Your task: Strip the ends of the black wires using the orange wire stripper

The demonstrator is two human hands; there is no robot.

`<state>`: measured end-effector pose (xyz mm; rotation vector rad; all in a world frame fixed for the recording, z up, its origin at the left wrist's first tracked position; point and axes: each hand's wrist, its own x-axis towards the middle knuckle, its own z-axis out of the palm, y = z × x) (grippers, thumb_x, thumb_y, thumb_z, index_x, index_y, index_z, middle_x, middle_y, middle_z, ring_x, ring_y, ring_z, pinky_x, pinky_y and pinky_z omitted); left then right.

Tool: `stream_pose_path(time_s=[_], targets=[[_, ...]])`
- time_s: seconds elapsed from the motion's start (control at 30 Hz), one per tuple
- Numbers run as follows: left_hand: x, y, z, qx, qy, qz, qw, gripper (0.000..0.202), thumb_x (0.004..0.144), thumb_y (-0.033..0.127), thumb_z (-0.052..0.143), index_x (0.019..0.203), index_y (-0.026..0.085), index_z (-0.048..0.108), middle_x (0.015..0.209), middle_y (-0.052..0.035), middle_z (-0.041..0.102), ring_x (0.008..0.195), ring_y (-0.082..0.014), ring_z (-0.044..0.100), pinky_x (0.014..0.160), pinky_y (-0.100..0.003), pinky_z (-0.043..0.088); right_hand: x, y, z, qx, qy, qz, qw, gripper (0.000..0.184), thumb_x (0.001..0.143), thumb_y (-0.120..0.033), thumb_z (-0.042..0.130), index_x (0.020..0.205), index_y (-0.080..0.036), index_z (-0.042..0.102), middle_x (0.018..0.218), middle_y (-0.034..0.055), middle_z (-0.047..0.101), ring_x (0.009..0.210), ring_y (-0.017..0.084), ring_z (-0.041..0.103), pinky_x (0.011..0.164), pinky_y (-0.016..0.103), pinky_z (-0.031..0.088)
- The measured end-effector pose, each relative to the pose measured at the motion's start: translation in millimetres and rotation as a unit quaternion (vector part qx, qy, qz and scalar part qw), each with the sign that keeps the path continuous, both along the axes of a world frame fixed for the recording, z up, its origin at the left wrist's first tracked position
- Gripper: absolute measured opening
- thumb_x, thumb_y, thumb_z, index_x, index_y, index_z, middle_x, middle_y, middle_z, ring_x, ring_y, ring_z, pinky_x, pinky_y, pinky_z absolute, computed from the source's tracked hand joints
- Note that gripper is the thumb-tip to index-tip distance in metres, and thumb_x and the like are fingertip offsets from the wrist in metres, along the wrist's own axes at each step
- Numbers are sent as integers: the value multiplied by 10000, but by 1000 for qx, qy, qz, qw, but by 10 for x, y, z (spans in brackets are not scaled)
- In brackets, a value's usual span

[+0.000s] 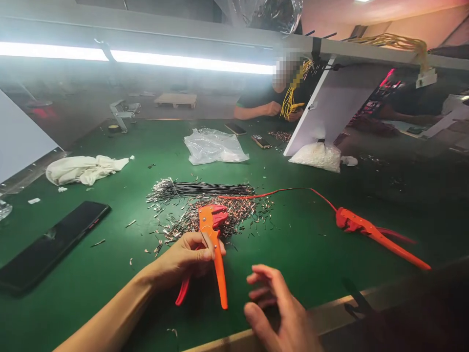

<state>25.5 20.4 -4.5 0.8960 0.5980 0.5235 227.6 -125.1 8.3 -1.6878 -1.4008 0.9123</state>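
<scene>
My left hand [183, 261] is closed round the handles of an orange wire stripper [214, 244], whose jaws point away from me over a pile of short wire scraps [216, 217]. My right hand [278, 308] hovers to the right of the tool above the green table [293, 234], fingers loosely spread, holding nothing. Behind the scraps lies a bundle of thin black wires [205, 189]. A red wire [278, 191] runs from that bundle to a second orange stripper [373, 233] lying at the right.
A dark phone [51, 244] lies at the left, a white cloth [82, 168] behind it. A clear plastic bag [214, 146] and a white bag [318, 156] sit further back. A person across the table handles yellow wires [291, 98]. A white slanted board [337, 105] stands there.
</scene>
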Motion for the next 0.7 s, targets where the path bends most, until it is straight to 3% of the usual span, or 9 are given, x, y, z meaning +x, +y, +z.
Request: stream_pose_path(time_s=[0.03, 0.13, 0.27, 0.4, 0.47, 0.53, 0.6, 0.7], targets=[[12, -12, -3, 7, 0, 3, 1000, 195, 749, 320, 789, 743, 149, 696, 937, -60, 659, 534, -50, 451, 464, -189, 298, -98, 118, -3, 15, -20, -6, 1000, 526, 864, -624, 490, 1257, -275, 459, 1133, 83, 675, 838, 258, 690, 692, 383, 574], [47, -44, -8, 28, 2, 15, 999, 182, 754, 320, 786, 771, 152, 719, 799, -28, 631, 537, -56, 429, 491, -192, 309, -316, 385, -9, 35, -56, 51, 997, 780, 769, -671, 598, 1371, -232, 369, 1199, 151, 653, 945, 337, 687, 813, 476, 567], [89, -65, 13, 62, 4, 41, 997, 204, 744, 348, 791, 733, 154, 730, 615, 18, 550, 553, -72, 408, 527, -192, 318, -464, 536, -91, -8, -108, 139, 984, 1083, 665, -607, 750, 1489, -210, 170, 1333, 236, 551, 1167, 456, 579, 912, 588, 519], [124, -80, 74, 90, 14, 43, 995, 230, 712, 360, 812, 664, 151, 729, 634, -4, 593, 631, -115, 479, 615, -224, 384, -632, 559, -181, 1, -115, 97, 989, 1113, 683, -359, 749, 1513, -219, 22, 1322, 221, 528, 1198, 449, 542, 948, 612, 482], [140, -105, 109, 97, 20, 39, 994, 224, 720, 372, 804, 673, 161, 741, 633, -5, 603, 628, -119, 484, 622, -232, 387, -705, 571, -155, 13, -92, 42, 995, 1041, 684, -225, 670, 1508, -225, 34, 1317, 202, 517, 1220, 424, 521, 994, 616, 431], [151, -147, 144, 99, 20, 31, 994, 224, 718, 393, 802, 680, 177, 755, 629, -6, 607, 621, -125, 490, 625, -244, 395, -708, 606, -81, -1, -35, 0, 999, 991, 639, -150, 619, 1487, -242, 113, 1317, 177, 511, 1230, 394, 509, 1022, 599, 392], [147, -192, 190, 112, 24, 23, 993, 214, 704, 406, 810, 680, 197, 773, 663, -22, 625, 689, -155, 526, 678, -268, 421, -604, 662, 13, -44, 84, 5, 995, 998, 578, -142, 635, 1454, -275, 177, 1272, 132, 547, 1159, 352, 549, 980, 534, 429], [88, -203, 299, 171, 50, 72, 981, 173, 673, 399, 839, 680, 233, 790, 906, -63, 683, 931, -213, 541, 856, -315, 431, -253, 750, 143, -80, 341, 53, 935, 937, 515, -187, 691, 1361, -264, 298, 1052, 55, 596, 882, 232, 580, 810, 372, 481]])
